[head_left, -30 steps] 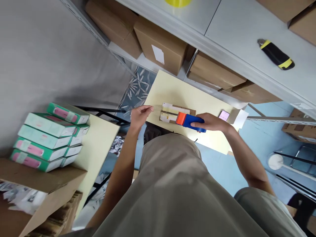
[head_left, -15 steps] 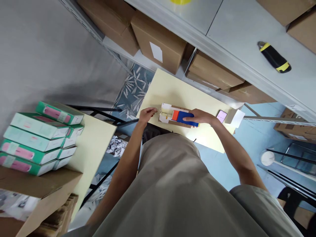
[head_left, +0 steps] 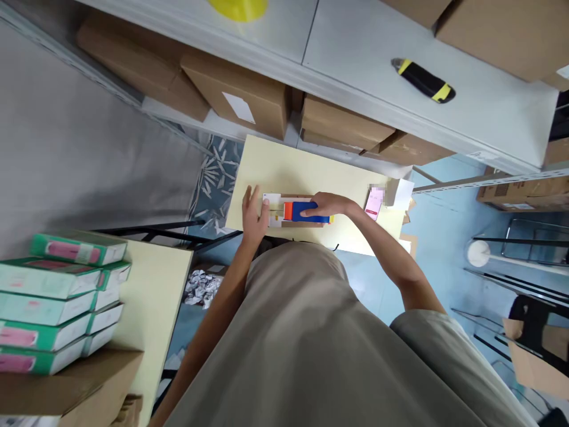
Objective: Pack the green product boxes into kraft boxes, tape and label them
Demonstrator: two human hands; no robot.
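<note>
My left hand (head_left: 255, 220) has just moved up to the box (head_left: 296, 197) end, fingers splayed, right hand (head_left: 328, 203) clutching the blue-and-orange tool (head_left: 297, 212), so probably bracing.

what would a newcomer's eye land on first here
The blue-and-orange object in the person's right grip, over a brown-and-white carton on the pale table, would probably catch the eye first. Next might come the stacked green boxes at the left, then the black-and-yellow tool lying on the grey shelf at the upper right.
</note>
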